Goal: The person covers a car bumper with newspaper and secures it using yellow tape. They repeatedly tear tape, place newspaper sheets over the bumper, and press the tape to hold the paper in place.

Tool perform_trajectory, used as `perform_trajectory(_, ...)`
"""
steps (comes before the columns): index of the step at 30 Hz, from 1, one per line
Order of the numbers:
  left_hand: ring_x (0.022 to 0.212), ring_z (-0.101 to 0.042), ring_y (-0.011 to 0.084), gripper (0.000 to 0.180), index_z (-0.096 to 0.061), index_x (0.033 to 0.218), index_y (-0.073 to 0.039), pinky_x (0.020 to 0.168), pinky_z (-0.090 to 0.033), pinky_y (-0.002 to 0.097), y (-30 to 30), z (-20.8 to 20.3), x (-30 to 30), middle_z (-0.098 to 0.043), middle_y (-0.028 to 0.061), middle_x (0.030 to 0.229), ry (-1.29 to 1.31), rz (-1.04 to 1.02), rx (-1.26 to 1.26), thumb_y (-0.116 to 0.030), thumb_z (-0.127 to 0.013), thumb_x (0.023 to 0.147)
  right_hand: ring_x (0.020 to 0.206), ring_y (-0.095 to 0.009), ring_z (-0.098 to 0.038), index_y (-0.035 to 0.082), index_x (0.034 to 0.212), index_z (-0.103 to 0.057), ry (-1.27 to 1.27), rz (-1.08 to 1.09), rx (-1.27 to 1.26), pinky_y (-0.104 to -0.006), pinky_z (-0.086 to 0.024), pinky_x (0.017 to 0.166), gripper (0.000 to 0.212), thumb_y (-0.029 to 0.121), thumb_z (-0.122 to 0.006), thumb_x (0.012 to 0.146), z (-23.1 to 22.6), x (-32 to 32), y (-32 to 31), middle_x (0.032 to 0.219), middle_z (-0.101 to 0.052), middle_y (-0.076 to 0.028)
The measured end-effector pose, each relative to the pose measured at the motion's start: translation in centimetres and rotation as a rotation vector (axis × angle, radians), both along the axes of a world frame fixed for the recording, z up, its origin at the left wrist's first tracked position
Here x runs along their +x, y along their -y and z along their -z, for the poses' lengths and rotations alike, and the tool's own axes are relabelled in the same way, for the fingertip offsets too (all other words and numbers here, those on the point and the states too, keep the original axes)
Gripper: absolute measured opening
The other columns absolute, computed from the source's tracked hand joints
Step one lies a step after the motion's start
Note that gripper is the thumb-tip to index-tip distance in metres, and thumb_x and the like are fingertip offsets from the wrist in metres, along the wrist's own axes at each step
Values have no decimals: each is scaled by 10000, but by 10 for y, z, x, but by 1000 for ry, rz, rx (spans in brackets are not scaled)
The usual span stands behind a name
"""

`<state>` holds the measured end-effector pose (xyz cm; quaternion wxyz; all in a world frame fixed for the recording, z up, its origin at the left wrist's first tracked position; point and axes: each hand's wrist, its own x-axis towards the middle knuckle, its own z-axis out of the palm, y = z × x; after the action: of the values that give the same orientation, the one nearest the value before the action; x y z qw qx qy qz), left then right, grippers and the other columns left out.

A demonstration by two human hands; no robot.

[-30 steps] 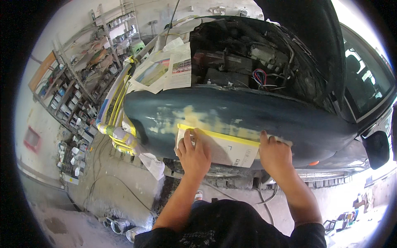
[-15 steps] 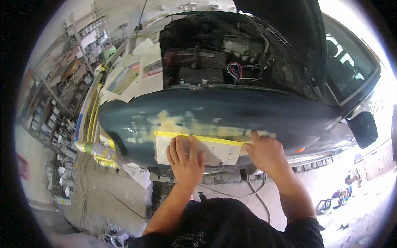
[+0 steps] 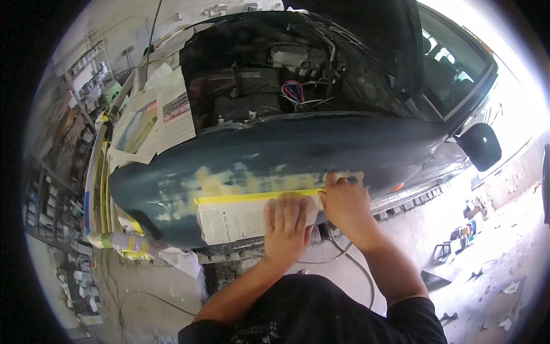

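Observation:
A printed newspaper sheet (image 3: 229, 222) lies along the lower side of the dark green car fender (image 3: 275, 143). Yellow masking tape (image 3: 252, 197) runs along its top edge, just under a sanded, pale yellow patch (image 3: 217, 182). My left hand (image 3: 286, 226) rests flat on the right part of the paper, fingers extended upward below the tape. At the tape's right end, my right hand (image 3: 348, 200) has curled fingers, with the thumb on the tape and the index finger against the fender. Its palm side is hidden.
Beyond the fender, the engine bay (image 3: 246, 86) lies exposed with loose coloured wires (image 3: 293, 92). Newspaper sheets (image 3: 152, 117) cover the car's front at left. A side mirror (image 3: 480, 147) sticks out at right. A hose (image 3: 366, 275) lies on the floor; cluttered shelves (image 3: 57, 172) stand left.
My left hand has slid right along the paper, uncovering its left part. My right hand remains at the tape's right end. The whole view has shifted, with the car appearing farther left.

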<state>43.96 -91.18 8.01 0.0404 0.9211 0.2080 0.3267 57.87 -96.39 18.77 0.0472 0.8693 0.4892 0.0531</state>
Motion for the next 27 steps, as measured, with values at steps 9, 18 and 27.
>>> perform_trajectory(9,1048,-537,365,335,-593,1066,-15,924,-422,471,-43,-52,9,-543,154,1134,252,364,-207,-83,-674,748,804,-383,-640,41,1135,-528,-141,-69,221,-448,-527,681,310,138,-582,846,-2,-13,21,1003,-612,-169)
perform_trajectory(18,963,-585,316,156,-653,977,-60,874,-409,448,-50,-96,26,-602,119,956,-223,500,-361,-117,-597,843,878,-380,-637,42,1185,-548,-385,-119,592,-413,-514,740,312,65,-567,875,-3,-29,48,1012,-649,-163)
perform_trajectory(27,887,-587,295,72,-630,844,-66,799,-396,424,-17,-99,2,-598,98,863,-95,374,-167,-92,-594,788,794,-232,-649,16,1228,-527,-683,-118,974,-311,-508,743,400,-38,-544,831,21,-46,61,908,-646,-122)
